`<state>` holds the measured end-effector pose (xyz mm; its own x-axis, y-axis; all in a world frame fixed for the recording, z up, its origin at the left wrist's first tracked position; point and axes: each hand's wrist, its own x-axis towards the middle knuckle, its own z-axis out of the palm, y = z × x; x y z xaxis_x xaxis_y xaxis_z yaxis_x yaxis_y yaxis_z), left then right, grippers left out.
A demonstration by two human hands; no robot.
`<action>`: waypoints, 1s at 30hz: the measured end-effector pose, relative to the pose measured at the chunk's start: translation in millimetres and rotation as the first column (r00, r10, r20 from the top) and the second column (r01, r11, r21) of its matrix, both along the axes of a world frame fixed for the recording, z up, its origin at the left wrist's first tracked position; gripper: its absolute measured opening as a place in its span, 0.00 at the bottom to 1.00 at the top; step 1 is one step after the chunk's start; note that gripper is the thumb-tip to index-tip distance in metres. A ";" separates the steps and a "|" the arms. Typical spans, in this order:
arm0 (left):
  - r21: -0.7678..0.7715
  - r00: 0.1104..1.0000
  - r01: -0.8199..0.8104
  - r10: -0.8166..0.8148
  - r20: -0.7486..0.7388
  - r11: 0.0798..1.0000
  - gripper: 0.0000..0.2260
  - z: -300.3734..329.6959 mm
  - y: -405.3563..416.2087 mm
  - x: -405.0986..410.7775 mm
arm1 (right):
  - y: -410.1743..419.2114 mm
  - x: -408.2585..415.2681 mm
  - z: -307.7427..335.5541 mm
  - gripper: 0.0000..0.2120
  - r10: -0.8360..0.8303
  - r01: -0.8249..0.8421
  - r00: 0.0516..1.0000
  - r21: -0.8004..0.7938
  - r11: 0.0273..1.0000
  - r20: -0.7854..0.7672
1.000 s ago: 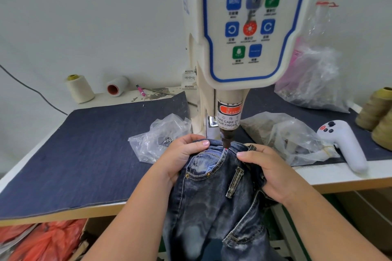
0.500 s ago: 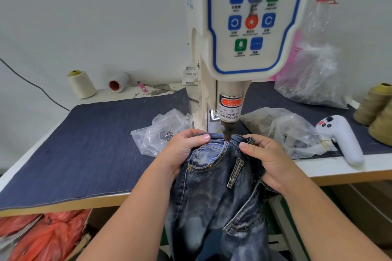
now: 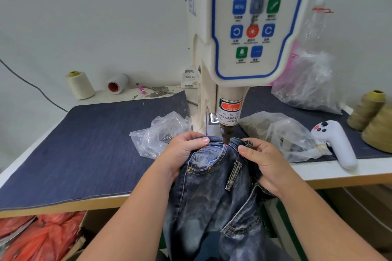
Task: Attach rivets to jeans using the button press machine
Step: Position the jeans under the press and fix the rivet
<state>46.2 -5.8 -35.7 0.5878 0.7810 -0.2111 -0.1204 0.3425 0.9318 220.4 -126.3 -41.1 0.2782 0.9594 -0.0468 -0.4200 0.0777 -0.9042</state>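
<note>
Dark washed jeans (image 3: 212,193) hang over the table's front edge, their pocket corner under the brown punch tip (image 3: 225,136) of the white button press machine (image 3: 250,34). A red dot of light shows on the denim just below the tip. My left hand (image 3: 182,152) grips the bunched denim left of the punch, thumb on top. On the right side my right hand (image 3: 263,161) grips the waistband fold, thumb on top. Two brass rivets (image 3: 209,168) sit on the pocket edge.
Clear plastic bags (image 3: 161,133) lie left and right of the machine, a bigger one (image 3: 307,82) at the back right. A white handheld controller (image 3: 337,144) lies right. Thread cones (image 3: 79,85) stand at the back left and far right (image 3: 369,110). Orange bags (image 3: 40,235) sit under the table.
The view has shifted slightly. Both hands keep their grip on the jeans and the pocket corner stays under the punch tip.
</note>
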 end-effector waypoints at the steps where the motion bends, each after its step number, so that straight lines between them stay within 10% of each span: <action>1: 0.001 1.000 0.000 0.000 -0.001 1.000 0.06 -0.4 0.3 0.1 | -0.1 -0.2 0.5 0.07 -0.002 0.002 1.000 0.001 1.000 0.002; 30: -0.020 0.998 0.049 -0.048 0.037 0.999 0.14 0.3 0.4 -0.7 | 0.0 4.7 -3.3 0.08 0.036 -0.035 0.999 0.025 0.999 -0.003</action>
